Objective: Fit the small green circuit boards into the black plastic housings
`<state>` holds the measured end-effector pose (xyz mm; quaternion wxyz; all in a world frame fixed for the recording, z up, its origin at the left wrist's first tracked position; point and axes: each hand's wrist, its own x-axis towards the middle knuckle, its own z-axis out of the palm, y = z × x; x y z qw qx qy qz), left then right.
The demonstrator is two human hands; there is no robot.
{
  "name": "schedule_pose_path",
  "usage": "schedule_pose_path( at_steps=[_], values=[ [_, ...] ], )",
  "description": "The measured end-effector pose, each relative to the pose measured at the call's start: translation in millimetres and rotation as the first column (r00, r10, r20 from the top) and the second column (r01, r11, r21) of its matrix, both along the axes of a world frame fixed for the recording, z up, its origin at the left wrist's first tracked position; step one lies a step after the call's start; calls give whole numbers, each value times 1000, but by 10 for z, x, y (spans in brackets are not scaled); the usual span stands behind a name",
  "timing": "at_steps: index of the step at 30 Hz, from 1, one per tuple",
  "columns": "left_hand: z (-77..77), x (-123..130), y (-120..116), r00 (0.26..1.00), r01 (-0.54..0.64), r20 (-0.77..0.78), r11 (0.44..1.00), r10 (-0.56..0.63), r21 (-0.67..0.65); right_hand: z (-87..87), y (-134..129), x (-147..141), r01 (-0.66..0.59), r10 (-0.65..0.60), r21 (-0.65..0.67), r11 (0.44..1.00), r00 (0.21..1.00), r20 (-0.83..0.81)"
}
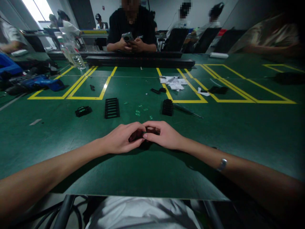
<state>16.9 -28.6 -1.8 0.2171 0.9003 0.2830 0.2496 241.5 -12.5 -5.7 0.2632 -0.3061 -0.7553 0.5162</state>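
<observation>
Evidently we sit at a green table (114,178) marked with yellow tape (83,98), in a room with a pale wall and a row of dark chairs. At twelve o'clock across from us, a person in a black shirt (116,30) holds a phone-like device (128,37); clear plastic bottles (77,58) stand near eleven, and white paper (176,83) lies at one. Nearer, a black rack (111,108) lies between ten and eleven o'clock from our hands, green bits (137,113) at twelve, a ridged black block (167,107) at one, a screwdriver (187,109) at two. Our left hand (125,136) and right hand (165,135) meet in the middle, just above the tabletop or resting on it, we cannot tell which. Both are curled, thumb and fingers narrowed on a small dark piece (144,132) between the fingertips, mostly hidden, so its shape escapes us.
</observation>
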Motion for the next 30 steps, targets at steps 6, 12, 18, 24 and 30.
schedule_pose_path(
  at_steps=[6, 12, 18, 24, 30],
  values=[
    [6, 2, 0, 1000, -1, -4, 1000, 1, -17, 8, -3, 2, -4, 4, -1, 1000, 1000, 3],
    [11, -5, -8, 1000, 2, 3, 1000, -2, -28, 26, -12, 3, -5, 5, -1, 1000, 1000, 7],
    [-4, -9, -5, 1000, -1, 16, 1000, 1, -11, 19, -4, 5, -10, 10, 2, 1000, 1000, 1],
    [-8, -1, -2, 1000, -5, 13, 1000, 5, -13, 19, -8, -2, 3, -3, 6, 1000, 1000, 11],
    [-9, 0, -6, 1000, -11, 19, 1000, 11, -17, 24, -10, -6, 7, -7, 9, 1000, 1000, 22]
  ],
)
